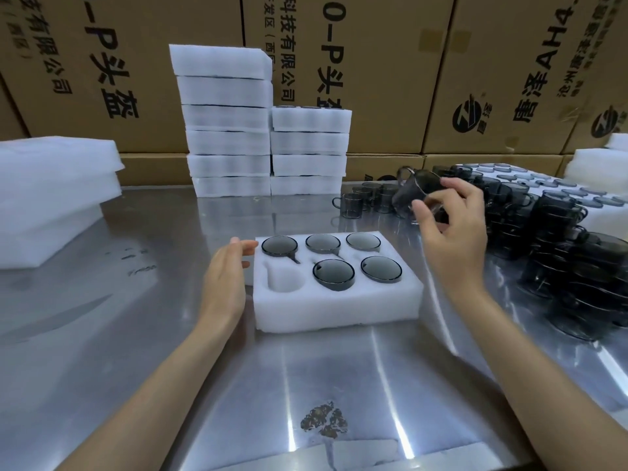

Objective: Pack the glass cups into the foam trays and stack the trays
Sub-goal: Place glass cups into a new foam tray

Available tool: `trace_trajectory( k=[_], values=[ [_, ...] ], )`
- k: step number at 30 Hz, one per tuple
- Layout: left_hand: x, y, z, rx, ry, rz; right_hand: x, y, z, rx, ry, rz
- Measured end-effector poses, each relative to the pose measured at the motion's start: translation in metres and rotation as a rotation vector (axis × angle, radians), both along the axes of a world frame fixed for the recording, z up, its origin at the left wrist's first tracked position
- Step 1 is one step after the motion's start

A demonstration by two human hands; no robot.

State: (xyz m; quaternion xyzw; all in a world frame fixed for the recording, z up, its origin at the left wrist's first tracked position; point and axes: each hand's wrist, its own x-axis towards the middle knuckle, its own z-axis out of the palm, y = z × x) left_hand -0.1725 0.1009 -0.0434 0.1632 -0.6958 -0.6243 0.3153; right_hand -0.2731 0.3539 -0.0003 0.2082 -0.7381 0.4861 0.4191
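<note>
Head view: brown cardboard cartons (390,62) wall off the back, printed in black with Chinese characters, sideways or upside down; "0-P" followed by two large characters reads on two of them, "AH" on the right-hand carton, and a round black logo sits beside it. In front, two stacks of packed foam trays (265,130) stand side by side on the steel desk (339,385), the left stack taller. A foam tray (336,300), white with six round pockets, lies mid-desk; five pockets hold smoky grey glass cups (333,274) seen rim-up, handles tucked in slots, and the near-left pocket (285,278) is vacant. Left hand (226,277), fingers straight and together, rests against the tray's left edge. Right hand (452,229) is raised behind the tray's right corner, thumb and fingers pinching a tilted grey handled cup (416,190) in the air. Loose cups (367,198) stand behind it; dark nested cup stacks (571,266) crowd the right side. White foam sheets (51,198) are piled far left. A brown stain (324,421) marks the near desk.
</note>
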Motion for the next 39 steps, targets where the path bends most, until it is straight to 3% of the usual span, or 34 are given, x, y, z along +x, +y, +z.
trace_trajectory(
  k=[4,11,18,39],
  values=[
    [0.001,0.002,0.001,-0.050,0.054,0.029,0.044,-0.039,0.009,0.018,0.040,0.241],
    [-0.001,0.000,-0.002,-0.165,0.090,0.025,0.078,-0.090,-0.005,0.231,-0.131,0.432],
    [0.000,0.004,-0.002,-0.215,0.084,0.003,0.072,-0.096,-0.015,0.369,-0.248,0.401],
    [0.008,0.011,-0.004,-0.287,0.111,-0.035,0.079,-0.105,-0.022,0.506,-0.237,0.322]
  ],
)
